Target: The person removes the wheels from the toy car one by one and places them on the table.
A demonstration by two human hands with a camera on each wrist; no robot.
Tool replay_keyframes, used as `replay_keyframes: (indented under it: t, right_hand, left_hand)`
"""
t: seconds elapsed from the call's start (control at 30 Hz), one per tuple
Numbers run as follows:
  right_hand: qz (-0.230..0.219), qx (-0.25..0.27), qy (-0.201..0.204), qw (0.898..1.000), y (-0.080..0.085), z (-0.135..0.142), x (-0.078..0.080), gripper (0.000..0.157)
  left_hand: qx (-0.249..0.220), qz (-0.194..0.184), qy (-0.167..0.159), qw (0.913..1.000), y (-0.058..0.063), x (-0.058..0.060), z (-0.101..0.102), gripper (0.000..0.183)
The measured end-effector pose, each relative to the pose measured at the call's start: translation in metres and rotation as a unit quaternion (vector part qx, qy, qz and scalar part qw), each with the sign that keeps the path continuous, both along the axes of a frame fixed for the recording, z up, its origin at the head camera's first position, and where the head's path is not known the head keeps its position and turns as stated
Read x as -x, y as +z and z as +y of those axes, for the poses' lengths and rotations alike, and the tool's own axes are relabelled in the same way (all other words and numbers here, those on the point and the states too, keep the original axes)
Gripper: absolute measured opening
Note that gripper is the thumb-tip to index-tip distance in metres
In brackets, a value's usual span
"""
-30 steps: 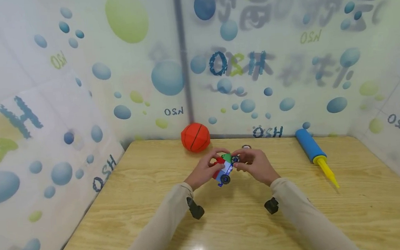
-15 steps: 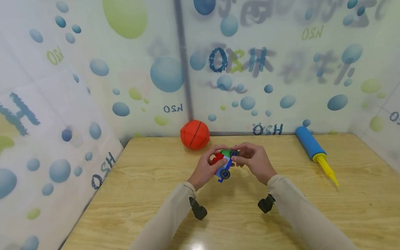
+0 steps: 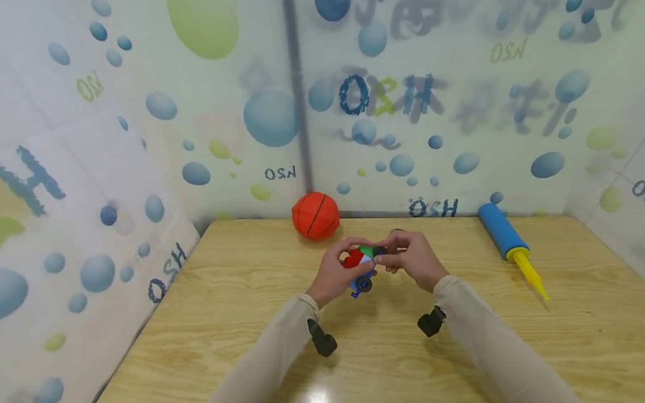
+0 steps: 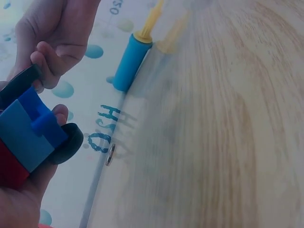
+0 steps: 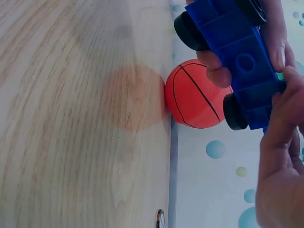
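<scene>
A small toy car (image 3: 356, 281) with a blue base, black wheels and red, green and pale blue blocks on top is held above the table. My left hand (image 3: 330, 274) grips its body, the thumb laid along the side. At the car's far end, my right hand (image 3: 416, 260) pinches a black wheel (image 3: 381, 251) between thumb and fingers. The blue underside (image 5: 244, 61) faces the right wrist view, where the right fingertips partly cover that end wheel. Pale blue and red blocks (image 4: 31, 135) show in the left wrist view.
An orange-red ball (image 3: 315, 216) with black lines sits at the table's back edge, against the printed wall sheet. A blue pump (image 3: 502, 229) with a yellow nozzle lies at the back right. A small round disc (image 5: 160, 219) lies near the back edge.
The car and both hands have shifted and turned slightly. My left thumb has slid further over the car's side, and the right fingers have closed in over the end wheel.
</scene>
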State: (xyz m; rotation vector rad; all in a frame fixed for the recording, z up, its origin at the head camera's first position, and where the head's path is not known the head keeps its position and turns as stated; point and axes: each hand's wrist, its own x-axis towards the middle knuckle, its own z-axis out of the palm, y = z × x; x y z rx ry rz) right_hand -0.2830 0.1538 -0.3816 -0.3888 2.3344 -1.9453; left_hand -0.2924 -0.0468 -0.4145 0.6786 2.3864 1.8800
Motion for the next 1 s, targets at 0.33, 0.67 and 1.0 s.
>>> replay_keyframes:
  t: [0.33, 0.67, 1.0]
  right_hand:
    - [0.022, -0.005, 0.016, 1.000, -0.002, 0.000, 0.003, 0.020]
    - [0.052, -0.033, 0.021, 0.998, -0.009, 0.005, 0.001, 0.018]
    - [0.052, -0.064, 0.025, 0.996, -0.006, 0.028, 0.003, 0.037]
  left_hand:
    - [-0.010, -0.016, 0.009, 0.9998, 0.000, -0.003, 0.002, 0.034]
    - [0.001, -0.031, 0.040, 0.9987, 0.005, -0.002, -0.005, 0.034]
    - [-0.046, -0.043, 0.047, 0.9969, 0.012, 0.003, -0.012, 0.037]
